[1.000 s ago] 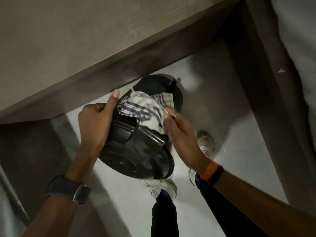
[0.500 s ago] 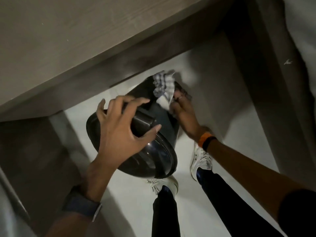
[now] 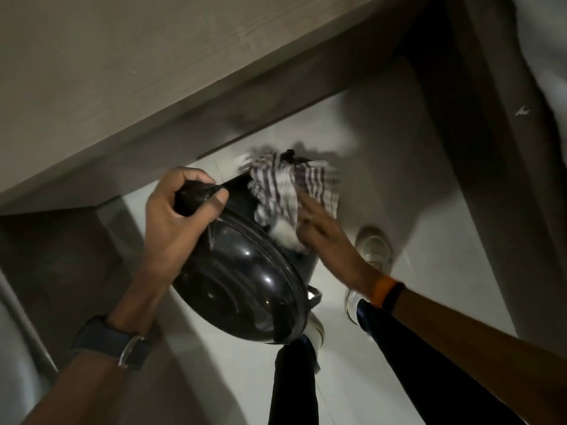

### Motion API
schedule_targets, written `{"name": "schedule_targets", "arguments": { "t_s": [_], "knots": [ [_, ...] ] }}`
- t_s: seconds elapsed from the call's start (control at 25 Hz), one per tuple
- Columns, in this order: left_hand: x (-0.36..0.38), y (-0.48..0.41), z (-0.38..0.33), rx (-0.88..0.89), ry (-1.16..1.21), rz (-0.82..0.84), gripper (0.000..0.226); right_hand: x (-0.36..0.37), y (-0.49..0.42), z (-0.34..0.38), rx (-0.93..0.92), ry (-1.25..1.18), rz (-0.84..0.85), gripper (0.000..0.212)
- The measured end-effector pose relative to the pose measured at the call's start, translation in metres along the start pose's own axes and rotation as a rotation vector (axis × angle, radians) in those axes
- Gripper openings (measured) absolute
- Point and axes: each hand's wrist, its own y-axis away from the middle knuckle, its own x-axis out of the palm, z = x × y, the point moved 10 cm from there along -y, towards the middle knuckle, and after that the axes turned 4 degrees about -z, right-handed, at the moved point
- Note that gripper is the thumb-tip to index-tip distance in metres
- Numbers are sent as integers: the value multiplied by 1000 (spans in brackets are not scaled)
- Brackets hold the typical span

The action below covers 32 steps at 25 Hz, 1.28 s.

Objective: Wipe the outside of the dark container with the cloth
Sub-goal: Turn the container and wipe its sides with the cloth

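Container [image 3: 245, 280] | left hand [image 3: 175, 216] clenched on handle | right hand [image 3: 322, 231] flat, pressing cloth [image 3: 285, 191] against side

Dark watch [image 3: 115, 342], orange-black wristband [image 3: 387, 294], dark trousers [image 3: 293, 384], white shoes [image 3: 375, 248].

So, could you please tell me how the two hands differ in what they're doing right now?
The left hand is curled shut around a dark handle on the container; the right hand lies flat and open, pressing the striped cloth against its side. The left looks sharp, the right motion-blurred. Both touch the container.
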Motion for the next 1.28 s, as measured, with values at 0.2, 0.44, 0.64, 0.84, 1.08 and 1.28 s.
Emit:
{"name": "schedule_targets", "arguments": {
  "t_s": [0.2,0.44,0.64,0.84,1.08,1.28],
  "knots": [
    [2,-17,23,-28,42,-167,16,-46,-53,-30,138,84,-251,33],
    [-25,-48,36,-142,142,-229,16,0,-21,-6,155,-135,-50,45],
    [-34,-59,44,-103,-28,-320,20,-32,-62,-37,296,-64,-223,29],
    [41,2,-58,650,-492,-93,33,-24,-68,-14,242,-163,-250,39],
    [51,-8,-60,398,-531,-22,34,6,-8,5,198,-451,-166,47],
    [35,17,-36,283,-374,16,59,16,26,5,-100,41,-243,39]
  ]
}}
